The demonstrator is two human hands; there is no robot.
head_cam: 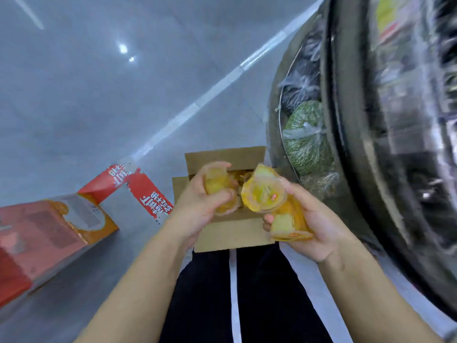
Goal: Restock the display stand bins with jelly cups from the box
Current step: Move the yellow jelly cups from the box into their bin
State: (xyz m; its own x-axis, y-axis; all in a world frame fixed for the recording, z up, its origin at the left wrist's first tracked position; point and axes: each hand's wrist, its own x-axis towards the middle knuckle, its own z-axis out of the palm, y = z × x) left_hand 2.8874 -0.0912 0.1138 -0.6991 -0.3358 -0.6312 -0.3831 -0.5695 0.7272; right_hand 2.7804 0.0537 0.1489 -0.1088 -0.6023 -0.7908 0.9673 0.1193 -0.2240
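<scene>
Both hands [197, 204] gripping jelly cups [267, 196], open cardboard box [230, 233] beneath, writing illegible

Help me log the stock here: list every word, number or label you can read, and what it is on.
Red flap of the carton on the floor: white characters, upside down, with what looks like "2024"; the rest unreadable.
Second red flap: white characters, too blurred to read.
White label on the carton: print too small.
Jelly cups: small red mark, unreadable.
Stand: coloured labels, blurred.
Cardboard box: no text visible.

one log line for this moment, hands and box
left hand: grips jelly cups | right hand: grips jelly cups | cardboard box: open, under both hands | display stand: at right
</scene>
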